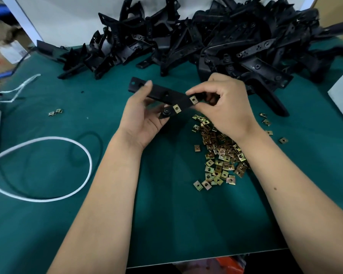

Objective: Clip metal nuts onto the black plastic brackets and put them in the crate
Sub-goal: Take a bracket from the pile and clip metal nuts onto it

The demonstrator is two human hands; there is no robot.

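Right hand thumb and forefinger pinch the bracket end beside a clipped nut; left hand fingers curl round its middle, above the green mat. 2 nuts on. Likely light, stiff plastic; grip edges. Loose nuts small, probably slippery. Crate not in view.

Single head-worn view, forward and down, close over green table.

Both hands hold one long black plastic bracket above the green table mat. The left hand grips its middle, and the right hand pinches the end beside two small brass-coloured metal clip nuts already sitting on it. A loose heap of the same nuts lies under the right wrist.
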